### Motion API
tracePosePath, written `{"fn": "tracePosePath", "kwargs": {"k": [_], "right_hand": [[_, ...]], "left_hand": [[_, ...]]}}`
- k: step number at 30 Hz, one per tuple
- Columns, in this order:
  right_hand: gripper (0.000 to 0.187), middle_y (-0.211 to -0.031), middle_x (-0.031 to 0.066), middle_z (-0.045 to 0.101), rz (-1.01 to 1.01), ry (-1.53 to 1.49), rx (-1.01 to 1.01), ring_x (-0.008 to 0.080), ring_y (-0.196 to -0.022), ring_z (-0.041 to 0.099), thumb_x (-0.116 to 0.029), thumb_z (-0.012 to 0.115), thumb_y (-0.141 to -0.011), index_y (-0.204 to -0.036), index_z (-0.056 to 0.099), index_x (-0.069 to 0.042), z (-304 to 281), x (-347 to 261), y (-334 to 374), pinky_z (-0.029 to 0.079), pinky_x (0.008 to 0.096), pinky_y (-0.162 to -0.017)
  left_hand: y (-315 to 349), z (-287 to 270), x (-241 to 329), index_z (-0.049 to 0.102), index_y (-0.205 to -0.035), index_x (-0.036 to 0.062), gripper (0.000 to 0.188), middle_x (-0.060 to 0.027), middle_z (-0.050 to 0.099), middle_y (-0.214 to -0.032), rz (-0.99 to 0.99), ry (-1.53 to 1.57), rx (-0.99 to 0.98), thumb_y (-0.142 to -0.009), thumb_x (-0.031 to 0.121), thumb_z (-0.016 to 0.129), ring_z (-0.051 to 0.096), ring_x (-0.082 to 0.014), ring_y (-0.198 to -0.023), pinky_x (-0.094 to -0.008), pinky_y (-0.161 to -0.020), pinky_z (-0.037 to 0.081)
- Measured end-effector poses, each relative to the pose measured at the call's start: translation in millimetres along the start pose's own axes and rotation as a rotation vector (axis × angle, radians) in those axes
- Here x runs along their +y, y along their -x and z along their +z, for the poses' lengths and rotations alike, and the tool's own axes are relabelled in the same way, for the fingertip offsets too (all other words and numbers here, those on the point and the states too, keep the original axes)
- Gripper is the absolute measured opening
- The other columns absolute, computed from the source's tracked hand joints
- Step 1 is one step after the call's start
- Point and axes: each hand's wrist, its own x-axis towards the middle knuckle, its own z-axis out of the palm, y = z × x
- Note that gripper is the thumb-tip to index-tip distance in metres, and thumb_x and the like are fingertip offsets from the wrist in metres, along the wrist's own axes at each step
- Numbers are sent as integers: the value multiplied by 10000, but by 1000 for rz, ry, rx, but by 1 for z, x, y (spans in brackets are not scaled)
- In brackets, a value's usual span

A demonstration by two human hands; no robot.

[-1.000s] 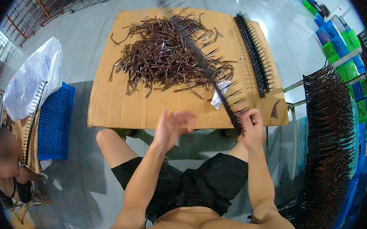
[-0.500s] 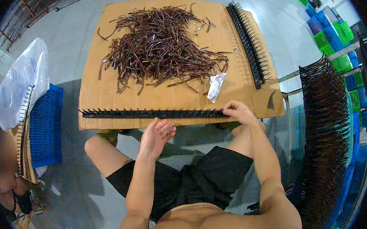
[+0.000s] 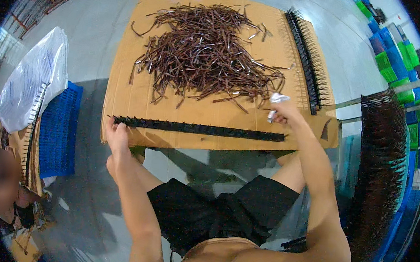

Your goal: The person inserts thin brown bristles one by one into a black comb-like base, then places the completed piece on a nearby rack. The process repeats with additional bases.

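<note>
The right hand grips a crumpled white scrap while the left hand pinches the left end of a straight, spiky black strip lying along the near edge of the cardboard-topped bench, before a tangled heap of thin, glossy brown slivers.

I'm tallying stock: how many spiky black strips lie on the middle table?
At least 2: the front strip, along the near edge, reaching the left hand; the side strip, along the right edge, possibly hiding more.
</note>
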Motion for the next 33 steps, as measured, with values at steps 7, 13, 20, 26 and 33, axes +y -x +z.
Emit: {"fn": "tracePosePath", "kwargs": {"k": [7,13,20,26,33], "right_hand": [[400,-695,160,663,-59,492,299,233,-587,655,-370,651,-813,-872,650,26,-107,-32,-12,505,366,-524],[613,-1193,212,577,-975,639,180,335,-1169,536,-174,706,-735,-1296,487,-61,44,-150,4,439,412,-977],[1311,-1577,138,95,-1020,1343,10,408,-1406,210,-333,920,-524,-1518,65,-306,152,-236,6,268,602,-1078],[1249,-1580,78,50,-917,1410,-162,415,-1388,226,-271,925,-509,-1489,153,-328,154,-252,-14,394,553,-1055],[1005,-1528,96,192,-1003,1546,-198,444,-1325,303,-55,782,-565,-1425,315,-283,163,-241,2,472,519,-969]], "left_hand": [[-27,17,-12,459,-1294,-6,451,-103,576,-1099,300,-96,48,-845,-31,500,543,-162,-962,-290,-817,449],[-14,29,-19,565,-1081,-24,255,-91,629,-936,327,-186,102,-828,-26,532,585,-147,-810,-292,-739,477],[32,44,-7,623,-926,-20,135,-174,660,-815,385,-392,-74,-816,43,577,643,-275,-771,-367,-708,501],[43,54,-2,640,-909,1,136,-167,651,-892,400,-553,-95,-830,103,594,598,-345,-847,-417,-787,464],[42,50,-4,642,-893,16,135,-154,648,-909,415,-543,-108,-845,133,595,581,-357,-872,-425,-810,445]]}}
